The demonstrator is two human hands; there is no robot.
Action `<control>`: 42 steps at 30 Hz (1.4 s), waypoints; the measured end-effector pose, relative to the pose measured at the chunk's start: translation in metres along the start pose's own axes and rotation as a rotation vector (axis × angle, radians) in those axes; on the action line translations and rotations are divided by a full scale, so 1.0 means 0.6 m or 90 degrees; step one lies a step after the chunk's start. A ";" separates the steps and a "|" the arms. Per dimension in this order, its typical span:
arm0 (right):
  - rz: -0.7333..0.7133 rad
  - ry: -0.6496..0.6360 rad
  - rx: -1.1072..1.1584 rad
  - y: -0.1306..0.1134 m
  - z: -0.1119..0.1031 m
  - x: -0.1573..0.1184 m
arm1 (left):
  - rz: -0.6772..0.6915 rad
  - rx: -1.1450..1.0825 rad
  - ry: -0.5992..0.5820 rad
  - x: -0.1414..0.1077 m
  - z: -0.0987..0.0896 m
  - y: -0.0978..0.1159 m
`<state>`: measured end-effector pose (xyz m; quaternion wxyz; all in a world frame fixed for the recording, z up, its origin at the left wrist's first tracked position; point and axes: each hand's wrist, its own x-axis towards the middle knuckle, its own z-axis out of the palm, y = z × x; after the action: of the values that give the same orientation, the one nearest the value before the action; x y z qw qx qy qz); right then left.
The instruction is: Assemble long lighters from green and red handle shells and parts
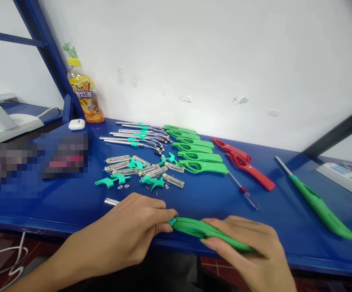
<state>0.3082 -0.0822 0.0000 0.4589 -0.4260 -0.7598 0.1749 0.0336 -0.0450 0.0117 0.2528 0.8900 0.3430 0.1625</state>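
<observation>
Near the table's front edge, a green lighter handle (197, 228) is held between both hands. My right hand (251, 247) is closed round its right end. My left hand (133, 231) pinches its left end, at a small teal piece; a metal tube (111, 201) sticks out to the left beyond the knuckles. Behind the hands lie teal triggers (105, 182), clear fuel tanks (173, 180) and small metal bits. Several metal tubes with wires (124, 140) lie farther back, beside a row of green handle shells (204, 166).
Red handle shells (255, 174) and a screwdriver (250, 198) lie right of centre. A green lighter (322, 205) rests farther right, near a power strip (346, 180). A drink bottle (86, 95) and white case (76, 124) stand at the back left of the blue table (224, 259).
</observation>
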 end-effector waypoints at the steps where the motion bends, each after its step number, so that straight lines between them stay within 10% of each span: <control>1: -0.002 -0.002 0.000 0.001 0.001 -0.002 | 0.005 0.002 0.004 0.001 0.001 -0.001; 27: 0.179 -0.049 0.018 0.017 0.003 0.004 | 0.028 0.037 0.025 0.029 0.004 -0.006; 42: 0.256 0.060 0.196 0.043 -0.018 -0.013 | -0.063 0.046 0.104 0.018 0.020 0.003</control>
<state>0.3316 -0.0748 -0.0157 0.5095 -0.5014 -0.6019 0.3560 0.0478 -0.0427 0.0039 0.1997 0.8642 0.4116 0.2094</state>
